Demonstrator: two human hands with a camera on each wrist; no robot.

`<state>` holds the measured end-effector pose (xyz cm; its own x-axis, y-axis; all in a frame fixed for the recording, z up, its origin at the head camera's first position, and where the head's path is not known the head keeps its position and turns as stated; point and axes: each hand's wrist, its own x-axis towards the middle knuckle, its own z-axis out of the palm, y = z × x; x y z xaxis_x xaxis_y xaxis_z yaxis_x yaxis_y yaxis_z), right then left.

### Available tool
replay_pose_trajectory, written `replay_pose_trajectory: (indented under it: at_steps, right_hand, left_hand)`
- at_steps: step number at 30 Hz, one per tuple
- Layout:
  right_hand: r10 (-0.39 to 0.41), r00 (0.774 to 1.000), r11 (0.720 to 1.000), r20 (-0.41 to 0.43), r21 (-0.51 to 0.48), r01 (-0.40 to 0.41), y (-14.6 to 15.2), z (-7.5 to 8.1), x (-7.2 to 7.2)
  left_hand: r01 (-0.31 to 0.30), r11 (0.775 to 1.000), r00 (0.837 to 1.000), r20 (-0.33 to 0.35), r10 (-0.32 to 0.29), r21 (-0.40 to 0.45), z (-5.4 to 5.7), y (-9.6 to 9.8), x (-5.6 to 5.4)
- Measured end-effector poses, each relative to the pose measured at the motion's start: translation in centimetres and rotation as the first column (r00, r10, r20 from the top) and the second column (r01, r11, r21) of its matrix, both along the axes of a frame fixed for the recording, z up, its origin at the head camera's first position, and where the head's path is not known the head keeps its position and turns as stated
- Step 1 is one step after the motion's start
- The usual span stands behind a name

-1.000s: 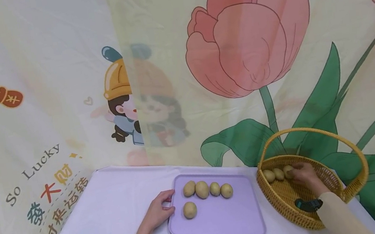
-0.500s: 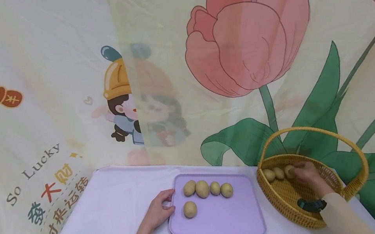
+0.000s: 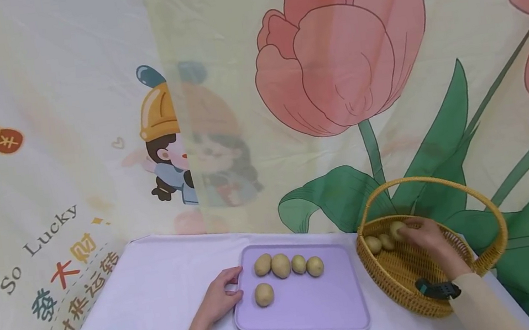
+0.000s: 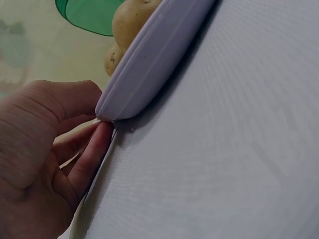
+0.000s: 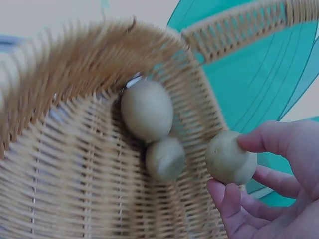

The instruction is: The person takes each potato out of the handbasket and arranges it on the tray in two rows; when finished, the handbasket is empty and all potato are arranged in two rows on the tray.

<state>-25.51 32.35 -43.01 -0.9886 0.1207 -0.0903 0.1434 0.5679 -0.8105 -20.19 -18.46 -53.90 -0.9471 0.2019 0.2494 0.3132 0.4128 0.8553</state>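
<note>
Tan-skinned, small and round: one potato (image 5: pixel 227 158), pinched between thumb and fingertips of the right hand (image 3: pixel 426 235), at eleven o'clock within the oval, golden-brown wicker basket (image 3: pixel 383 286). Liable to slip because of the smooth curve and a hold by the tips alone; under too hard a squeeze, apt to shoot out and roll down onto the wicker. Also worth watching: a bump on the tall, arched wicker handle (image 3: pixel 494 253), curving over the opening, if lifted straight up, with a rocked basket as the result.

At nine o'clock of the flat, lilac, rectangular tray (image 3: pixel 313 309) with rounded corners: left hand (image 3: pixel 219 300), thumb and fingers apart, tips touching the edge without wrapping round it. Risk there: a careless push or upward nudge, enough to tilt the tray and start the contents rolling.

In the basket, besides the one held: two more tan potatoes (image 5: pixel 147 109), side by side at ten o'clock. On the tray: five, with four oval-to-round potatoes (image 3: pixel 280 266) in a row from ten to one o'clock and a lone rounded potato (image 3: pixel 264 295) toward nine. Basket just beside the tray, at three o'clock; under both, a white-draped table (image 3: pixel 139 315).
</note>
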Motion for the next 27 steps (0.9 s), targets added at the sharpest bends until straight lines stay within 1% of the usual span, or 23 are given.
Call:
replay_pose_trajectory:
  at_steps: [2, 9, 13, 17, 22, 27]
  right_hand:
    - [0.001, 1.0, 1.0, 0.002, -0.006, -0.001, -0.5, 0.3, 0.2]
    - [0.035, 0.999, 0.999, -0.041, -0.006, -0.035, -2.4, 1.4, 1.4]
    - [0.049, 0.998, 0.999, -0.049, -0.012, -0.049, -3.3, 1.9, 2.0]
    - [0.053, 0.996, 0.998, -0.069, -0.026, -0.055, -4.2, 2.2, 2.4]
    - [0.081, 0.992, 0.994, -0.097, -0.058, -0.087, -5.5, 2.4, 3.3]
    - [0.084, 0.991, 0.993, -0.103, -0.069, -0.092, -6.8, 2.3, 3.8]
  left_hand:
    - [-0.003, 1.0, 1.0, 0.0, 0.003, -0.004, -0.1, 0.0, 0.0]
    - [-0.006, 1.0, 1.0, 0.0, 0.006, -0.004, -0.1, 0.0, -0.1]
    - [-0.003, 1.0, 1.0, 0.003, 0.003, -0.001, -0.1, 0.0, -0.1]
    - [-0.001, 1.0, 1.0, 0.003, 0.001, 0.0, 0.0, 0.1, 0.0]
    - [-0.003, 1.0, 1.0, -0.006, 0.003, -0.006, 0.0, 0.0, -0.1]
    - [-0.002, 1.0, 1.0, -0.012, 0.002, -0.012, -0.1, 0.0, -0.2]
